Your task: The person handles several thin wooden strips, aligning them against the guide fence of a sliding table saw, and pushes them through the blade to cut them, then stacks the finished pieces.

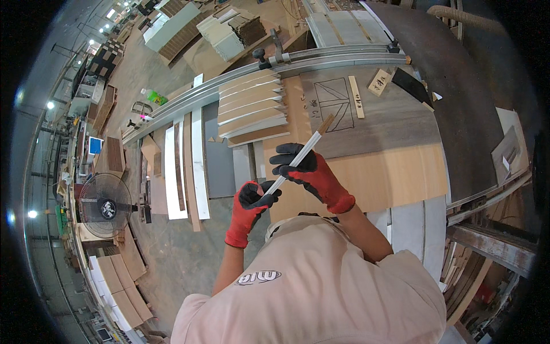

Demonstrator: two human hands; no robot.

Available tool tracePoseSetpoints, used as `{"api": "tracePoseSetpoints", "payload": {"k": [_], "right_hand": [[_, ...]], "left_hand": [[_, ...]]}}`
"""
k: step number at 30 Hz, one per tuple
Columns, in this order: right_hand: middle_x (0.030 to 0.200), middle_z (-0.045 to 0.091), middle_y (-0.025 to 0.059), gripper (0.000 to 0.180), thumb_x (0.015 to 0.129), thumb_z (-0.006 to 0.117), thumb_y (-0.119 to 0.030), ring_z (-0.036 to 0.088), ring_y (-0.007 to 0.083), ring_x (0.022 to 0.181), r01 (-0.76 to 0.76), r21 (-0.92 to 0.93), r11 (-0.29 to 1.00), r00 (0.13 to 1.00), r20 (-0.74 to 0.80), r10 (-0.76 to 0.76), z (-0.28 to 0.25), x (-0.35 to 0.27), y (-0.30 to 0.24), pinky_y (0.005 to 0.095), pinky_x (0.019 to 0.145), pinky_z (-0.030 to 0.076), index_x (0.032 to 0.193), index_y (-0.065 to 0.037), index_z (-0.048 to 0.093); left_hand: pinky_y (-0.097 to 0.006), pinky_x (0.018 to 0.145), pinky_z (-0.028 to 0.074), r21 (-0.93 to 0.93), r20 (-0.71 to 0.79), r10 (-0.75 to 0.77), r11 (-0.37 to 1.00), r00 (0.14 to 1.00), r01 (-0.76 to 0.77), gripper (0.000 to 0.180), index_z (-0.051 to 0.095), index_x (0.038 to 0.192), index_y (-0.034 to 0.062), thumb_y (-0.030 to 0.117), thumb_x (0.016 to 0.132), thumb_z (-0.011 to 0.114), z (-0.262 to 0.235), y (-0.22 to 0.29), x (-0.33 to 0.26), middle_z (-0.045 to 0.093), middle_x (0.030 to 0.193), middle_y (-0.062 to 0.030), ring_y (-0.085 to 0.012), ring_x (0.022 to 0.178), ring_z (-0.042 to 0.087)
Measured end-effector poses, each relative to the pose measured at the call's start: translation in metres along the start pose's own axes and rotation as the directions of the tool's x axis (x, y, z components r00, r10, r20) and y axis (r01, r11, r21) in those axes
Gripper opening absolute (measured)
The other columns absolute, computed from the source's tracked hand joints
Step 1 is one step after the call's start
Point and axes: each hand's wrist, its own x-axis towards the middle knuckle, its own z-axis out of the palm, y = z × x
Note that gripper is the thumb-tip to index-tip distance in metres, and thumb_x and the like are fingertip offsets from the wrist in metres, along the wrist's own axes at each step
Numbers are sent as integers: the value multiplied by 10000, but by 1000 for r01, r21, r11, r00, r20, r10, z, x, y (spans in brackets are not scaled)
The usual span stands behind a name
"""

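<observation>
Both hands are wrapped in red gloves with black fingers, and a thin white strip (298, 156) is held between them. One end of the strip is pinched by the left hand (252, 205), low down near the person's chest. The middle of the strip is clamped by the fingers of the right hand (306, 172), which is closed around it. The strip is tilted, and its far end, which looks brown, is pointed up and away over the worktop (395, 172).

A big light brown board (395, 178) is laid on the worktop just under the hands. Past it, a grey board (378, 123) with a drawn box of crossed lines is seen. A small wooden stick (356, 97) is laid on the grey board, just beside the drawing. A fanned pile of cut wooden pieces (252, 106) is set to the left of the grey board. A long metal rail (258, 71) is stretched across behind the pile.

Long white and brown planks (186, 166) are laid side by side on the left. A round black fan (106, 205) is stood on the floor farther left. The person's pale shirt (321, 281) is seen at the bottom.
</observation>
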Motion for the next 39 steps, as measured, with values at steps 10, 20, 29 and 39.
{"api": "tracePoseSetpoints", "payload": {"k": [10,20,29,39], "right_hand": [[885,648,26,208,877,713,-203,606,137,788,76,198,977,727,-682,81,-68,2,113,284,673,491,1028,-101,614],[871,634,38,222,848,729,-222,590,181,816,18,184,983,695,-709,120,-114,-5,145,346,726,479,988,-107,601],[853,655,11,202,848,729,-248,618,161,816,22,173,985,700,-706,108,-111,-9,143,327,706,486,985,-135,633],[975,693,104,273,882,690,-195,669,247,824,-87,337,937,798,-540,269,-101,-11,144,383,717,540,1106,-65,603]], "left_hand": [[-304,711,561,-15,-23,-128,992,992,127,298,536,1164,39,102,904,668,-21,-96,60,669,1033,-68,-190,821,687],[-306,483,447,-122,-748,-12,985,663,-119,596,428,1354,79,160,840,720,-142,-178,206,614,802,-52,-151,570,546],[-324,497,456,114,-852,206,970,480,-214,348,570,1116,74,133,806,716,-148,-205,226,604,757,-37,-166,571,548],[-344,681,549,-41,-657,177,962,733,-269,173,634,976,54,104,831,715,-127,-164,143,652,874,-79,-202,762,640]]}}
